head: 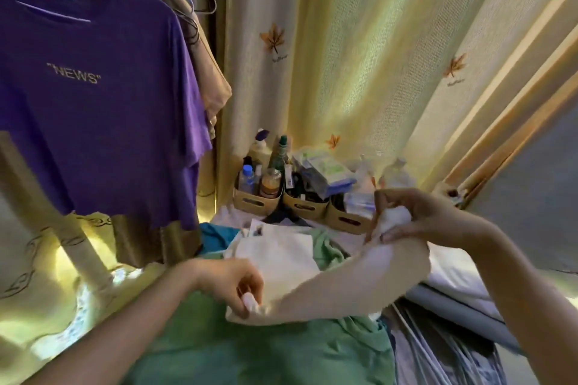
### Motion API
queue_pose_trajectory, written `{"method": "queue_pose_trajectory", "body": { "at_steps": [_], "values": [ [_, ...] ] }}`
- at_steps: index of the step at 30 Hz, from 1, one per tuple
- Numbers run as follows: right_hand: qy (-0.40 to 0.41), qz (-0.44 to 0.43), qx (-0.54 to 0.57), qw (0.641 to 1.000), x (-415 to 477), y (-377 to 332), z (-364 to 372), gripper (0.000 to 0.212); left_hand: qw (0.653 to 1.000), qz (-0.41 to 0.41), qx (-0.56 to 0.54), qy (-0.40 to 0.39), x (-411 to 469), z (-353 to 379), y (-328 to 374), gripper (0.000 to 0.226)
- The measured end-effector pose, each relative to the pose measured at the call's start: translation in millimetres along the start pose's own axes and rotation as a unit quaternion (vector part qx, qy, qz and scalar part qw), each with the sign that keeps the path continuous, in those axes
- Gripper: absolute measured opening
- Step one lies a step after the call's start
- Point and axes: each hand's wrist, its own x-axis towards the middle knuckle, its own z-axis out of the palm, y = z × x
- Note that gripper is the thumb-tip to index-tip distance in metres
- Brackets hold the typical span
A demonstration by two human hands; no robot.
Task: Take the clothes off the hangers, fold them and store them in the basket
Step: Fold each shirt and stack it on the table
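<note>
As left hand (237, 287), right hand (416, 219) grip — cream garment (344, 275) | axis up-right

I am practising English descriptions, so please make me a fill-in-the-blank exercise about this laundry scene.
1. The hanging T-shirt is ____ in colour.
2. The word printed on it is ____.
3. The left hand and the right hand grip a pale garment above a ____ cloth.
4. The curtain shows orange ____.
Missing words: purple; NEWS; green; leaves.
</note>
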Motion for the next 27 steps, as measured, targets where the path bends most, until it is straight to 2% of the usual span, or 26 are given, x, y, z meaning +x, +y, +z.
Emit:
{"method": "queue_pose_trajectory", "body": {
  "at_steps": [4,7,8,10,12,14,16,19,21,23,25,27],
  "values": [
    [-0.108,0.087,0.013,0.990,11,48,39,0.021,0.995,-0.037,-0.022,-0.085,27,61,-32,0.033],
    [-0.121,0.126,0.007,0.985,33,73,59,0.026,0.993,-0.054,-0.008,-0.103,35,89,-51,0.035],
    [-0.089,0.135,-0.004,0.987,45,81,63,0.029,0.993,-0.062,0.001,-0.099,36,94,-56,0.037],
    [0.042,0.139,-0.075,0.987,70,103,72,0.031,0.993,-0.083,0.010,-0.081,37,100,-67,0.041],
    [0.164,0.162,-0.170,0.958,88,128,81,0.041,0.993,-0.105,-0.011,-0.061,38,101,-77,0.041],
    [0.203,0.216,-0.217,0.930,94,155,93,0.040,0.991,-0.125,-0.041,-0.035,40,100,-84,0.033],
    [0.142,0.284,-0.221,0.922,86,183,111,0.035,0.987,-0.143,-0.072,0.000,41,101,-88,0.027],
    [-0.049,0.364,-0.181,0.912,58,217,148,0.049,0.976,-0.168,-0.128,0.047,47,106,-94,0.031],
    [-0.083,0.381,-0.181,0.903,41,230,168,0.057,0.975,-0.172,-0.130,0.053,49,108,-95,0.035],
    [-0.039,0.365,-0.209,0.906,28,234,178,0.062,0.976,-0.166,-0.139,0.037,49,110,-95,0.033],
    [-0.021,0.303,-0.271,0.914,14,234,184,0.073,0.975,-0.155,-0.160,0.009,47,110,-95,0.023],
    [-0.080,0.188,-0.335,0.920,0,236,186,0.082,0.971,-0.153,-0.184,-0.012,46,111,-95,0.018]
  ]
}}
